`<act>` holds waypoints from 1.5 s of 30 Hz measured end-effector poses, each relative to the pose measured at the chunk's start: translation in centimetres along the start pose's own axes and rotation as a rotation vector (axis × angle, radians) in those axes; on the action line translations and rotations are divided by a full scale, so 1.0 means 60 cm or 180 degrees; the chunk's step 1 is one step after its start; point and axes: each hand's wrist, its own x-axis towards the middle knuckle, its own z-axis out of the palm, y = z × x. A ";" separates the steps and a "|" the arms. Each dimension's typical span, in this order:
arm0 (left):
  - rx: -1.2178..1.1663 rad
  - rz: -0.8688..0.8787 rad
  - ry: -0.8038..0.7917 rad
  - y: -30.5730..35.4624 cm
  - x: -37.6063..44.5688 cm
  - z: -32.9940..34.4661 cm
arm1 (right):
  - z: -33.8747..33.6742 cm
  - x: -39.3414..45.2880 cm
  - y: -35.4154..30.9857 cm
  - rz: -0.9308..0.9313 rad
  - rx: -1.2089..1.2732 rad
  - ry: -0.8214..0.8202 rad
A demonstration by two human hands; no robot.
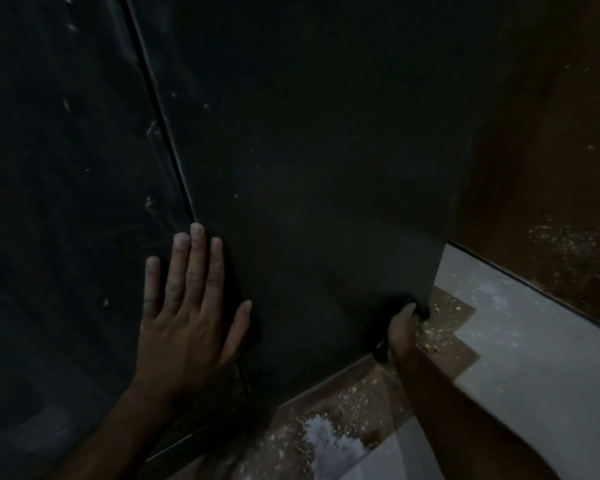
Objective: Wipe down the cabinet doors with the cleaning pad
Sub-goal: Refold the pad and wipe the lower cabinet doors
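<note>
Two dark cabinet doors fill the view: the left door (66,202) and the right door (309,168), split by a thin vertical gap. My left hand (187,306) lies flat with fingers spread across the gap near the doors' lower part. My right hand (400,332) grips a dark cleaning pad (395,303) pressed against the lower right corner of the right door. Most of the pad is hidden by my fingers and the dim light.
A brown speckled wall panel (551,168) stands to the right of the cabinet. Below lies a floor of brown speckled tile (343,410) and pale grey tile (534,358). The scene is very dark.
</note>
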 end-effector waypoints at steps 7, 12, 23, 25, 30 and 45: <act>-0.0295 -0.0160 0.0139 0.011 0.009 -0.023 | 0.109 -0.104 -0.145 -0.1577 -0.0422 0.0786; -0.0805 -0.0416 0.0360 0.021 0.028 -0.057 | 0.186 -0.271 -0.237 -0.3083 -0.0643 0.0293; -0.1207 -0.0642 0.0833 -0.085 0.136 -0.169 | 0.171 -0.361 -0.067 -0.6166 -0.2318 -0.0472; -0.1130 -0.0566 0.0828 -0.102 0.151 -0.188 | 0.179 -0.383 -0.104 -0.5801 -0.2121 -0.0483; -0.1088 -0.0516 0.0885 -0.144 0.180 -0.224 | 0.289 -0.510 -0.409 -0.5719 -0.1514 0.0058; -0.0659 -0.0439 0.0943 -0.243 0.230 -0.293 | 0.265 -0.500 -0.362 -0.6645 -0.2363 -0.0093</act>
